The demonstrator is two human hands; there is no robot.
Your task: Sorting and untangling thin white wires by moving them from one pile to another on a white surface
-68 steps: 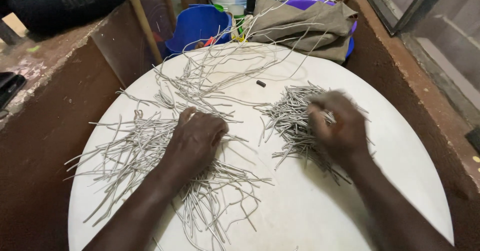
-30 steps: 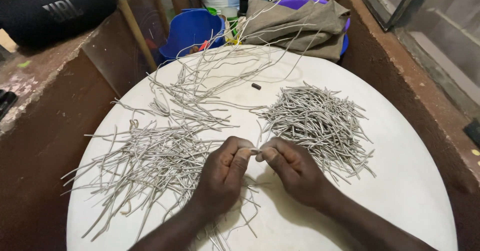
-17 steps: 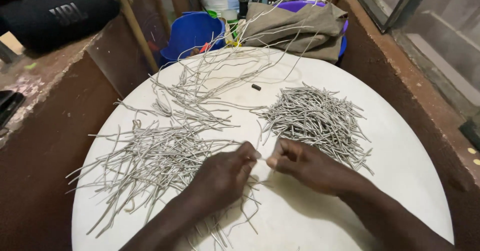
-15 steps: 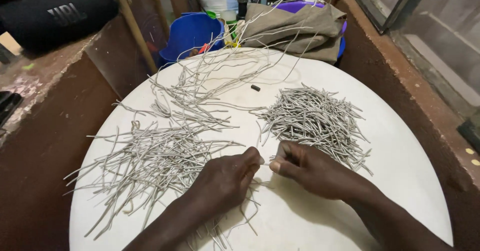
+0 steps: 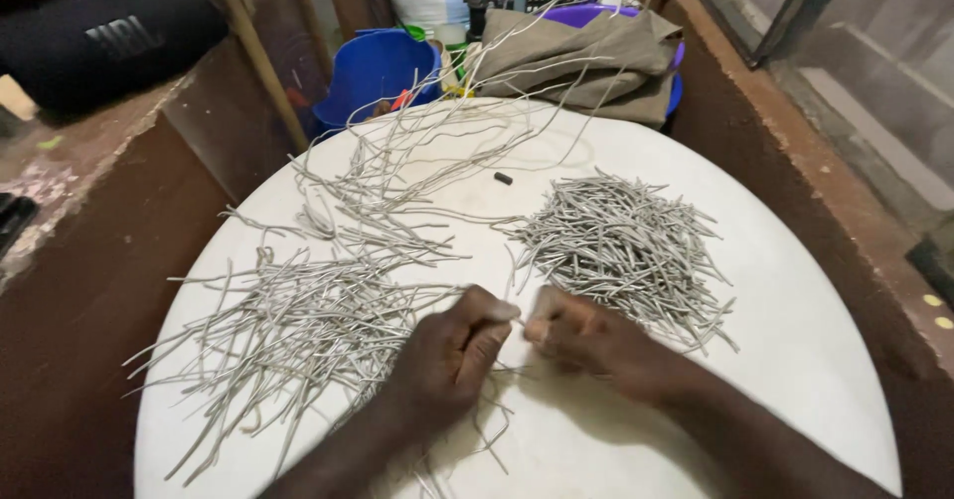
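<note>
Both hands met over the near middle of the round white table (image 5: 795, 290), and all places below are told from that table. At the near middle, the left hand (image 5: 452, 355) was curled almost closed, its thumb and first finger pinched at the tip. Facing it, just beside it, the right hand (image 5: 596, 345) was curled the same way, with its fingertips pinched too. Between the two pinches ran one thin grey strand (image 5: 521, 323), very short in view, and each hand seemed to grip one end of it; the strand was too thin to tell more.

On the left part of the table lay the long strands (image 5: 288, 330), a loose flat heap, and the left wrist rested on its edge. On the right part lay the short strands (image 5: 621, 246), a denser heap of cut pieces, just beyond the right hand. At the far part, uncut strands (image 5: 397, 176) curved in long loops toward the far edge. A small dark piece (image 5: 503, 178) lay alone between these loops and the short heap.

Behind the far edge stood a blue bucket (image 5: 373, 67) and a folded brown cloth (image 5: 586, 52). Left of the table, on a ledge, lay a black cylinder speaker (image 5: 109, 42).
</note>
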